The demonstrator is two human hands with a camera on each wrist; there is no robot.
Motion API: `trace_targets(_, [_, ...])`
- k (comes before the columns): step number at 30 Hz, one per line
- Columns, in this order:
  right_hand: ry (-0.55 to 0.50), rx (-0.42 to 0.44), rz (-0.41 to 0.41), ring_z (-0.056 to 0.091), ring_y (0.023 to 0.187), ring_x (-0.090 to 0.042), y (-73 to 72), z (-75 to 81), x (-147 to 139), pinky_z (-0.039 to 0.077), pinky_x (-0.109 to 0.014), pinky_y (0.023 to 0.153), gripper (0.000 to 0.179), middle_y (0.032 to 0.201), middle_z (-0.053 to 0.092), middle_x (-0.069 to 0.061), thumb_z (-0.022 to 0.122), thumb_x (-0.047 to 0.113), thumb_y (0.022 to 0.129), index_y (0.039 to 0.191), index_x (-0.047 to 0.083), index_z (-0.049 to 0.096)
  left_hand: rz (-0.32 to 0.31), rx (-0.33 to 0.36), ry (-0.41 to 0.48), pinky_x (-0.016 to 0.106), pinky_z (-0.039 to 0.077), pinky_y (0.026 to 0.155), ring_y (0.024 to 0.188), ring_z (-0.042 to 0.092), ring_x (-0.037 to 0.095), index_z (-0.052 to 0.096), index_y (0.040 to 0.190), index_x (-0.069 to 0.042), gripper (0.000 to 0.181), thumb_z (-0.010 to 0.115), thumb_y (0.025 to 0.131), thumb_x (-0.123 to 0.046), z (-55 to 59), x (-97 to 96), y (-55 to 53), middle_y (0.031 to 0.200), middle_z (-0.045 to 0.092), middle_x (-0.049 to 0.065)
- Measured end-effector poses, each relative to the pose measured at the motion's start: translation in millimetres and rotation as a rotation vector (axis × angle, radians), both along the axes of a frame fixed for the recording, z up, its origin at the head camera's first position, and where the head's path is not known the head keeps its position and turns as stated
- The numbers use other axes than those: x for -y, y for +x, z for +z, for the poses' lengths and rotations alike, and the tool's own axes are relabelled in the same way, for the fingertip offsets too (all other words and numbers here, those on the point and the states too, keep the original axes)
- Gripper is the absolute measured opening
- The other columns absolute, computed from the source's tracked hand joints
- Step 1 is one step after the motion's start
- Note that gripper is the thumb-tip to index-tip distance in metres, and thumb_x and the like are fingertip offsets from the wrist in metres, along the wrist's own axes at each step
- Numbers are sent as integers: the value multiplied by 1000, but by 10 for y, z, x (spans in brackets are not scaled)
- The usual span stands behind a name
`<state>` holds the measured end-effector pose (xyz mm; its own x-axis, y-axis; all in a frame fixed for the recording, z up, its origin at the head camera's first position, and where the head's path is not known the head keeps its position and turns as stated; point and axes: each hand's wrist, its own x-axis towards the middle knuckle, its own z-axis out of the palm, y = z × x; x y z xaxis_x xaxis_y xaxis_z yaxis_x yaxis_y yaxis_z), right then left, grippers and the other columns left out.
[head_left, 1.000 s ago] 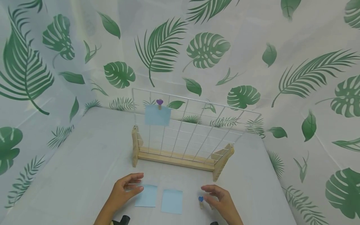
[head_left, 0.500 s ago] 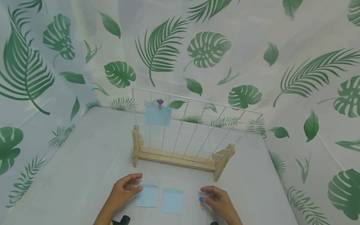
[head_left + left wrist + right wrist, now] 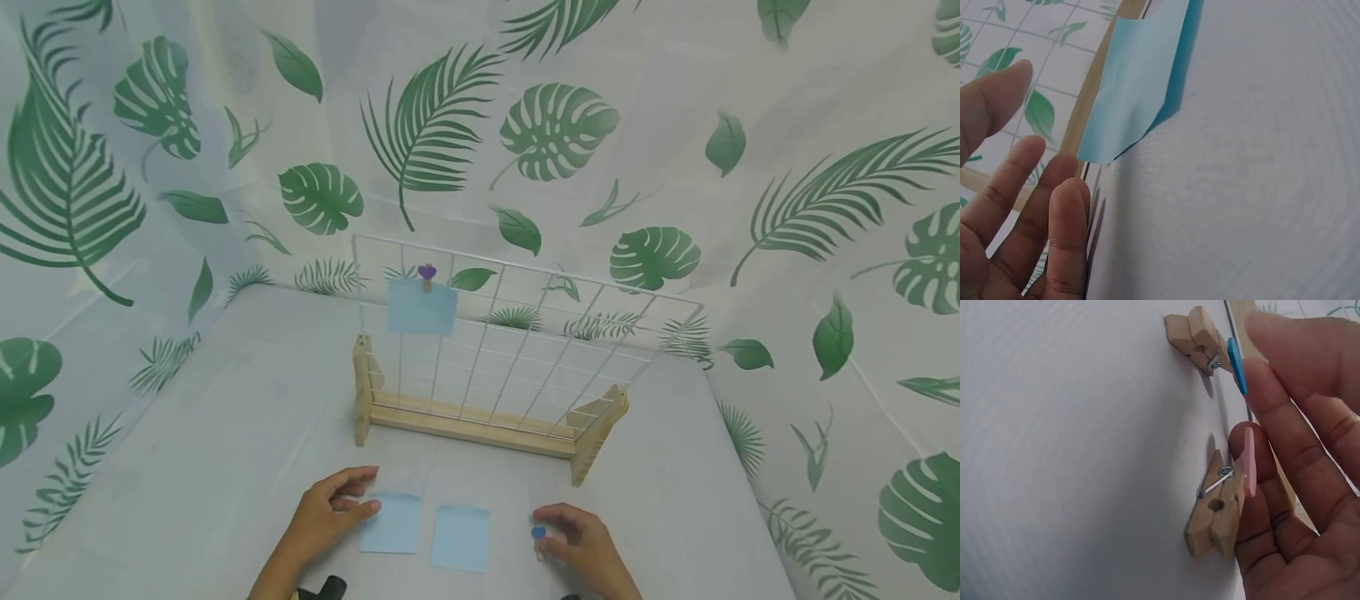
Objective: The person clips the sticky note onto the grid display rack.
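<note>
Even, slightly dim light fills the head view, while the softer wrist views show faint ripple patterning across the flat white desk (image 3: 1260,156) and a diffuse shadow beside the pink-topped wooden clothespin (image 3: 1227,509).

The left hand (image 3: 326,510) lies at one blue sheet (image 3: 395,527), the right hand (image 3: 585,547) by a blue-heart clothespin (image 3: 538,532) — a second sheet (image 3: 460,540) between; behind, a purple-heart clip (image 3: 427,272) pins a third sheet (image 3: 420,312) to a wire rack (image 3: 465,428).

The paper sheets (image 3: 460,539) are pale blue, the clothespins (image 3: 1225,520) tan, the backdrop (image 3: 660,167) white with green leaves (image 3: 321,200).
</note>
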<state>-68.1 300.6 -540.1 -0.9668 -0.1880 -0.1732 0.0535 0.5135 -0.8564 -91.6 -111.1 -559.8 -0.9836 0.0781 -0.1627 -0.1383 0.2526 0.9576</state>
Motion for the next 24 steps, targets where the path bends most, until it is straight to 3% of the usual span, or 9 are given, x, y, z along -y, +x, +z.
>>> trace_targets(11, [126,-82,-17,71,111,-16,5,-11,54,56,-29,99,22,108,81,-1,86,5,87,108,8,79,-56,-21,-146,24,59,88,105,65,15,76,132,-10,43,87,92,-21,-64,7,-5,120,75,1])
trace_targets(24, [156,-92,3,70,115,-23,9,-44,46,52,-40,105,19,109,80,5,85,13,92,110,13,78,8,-64,-248,23,56,77,88,57,9,80,121,-10,36,89,86,-9,-13,-48,-25,113,69,-2])
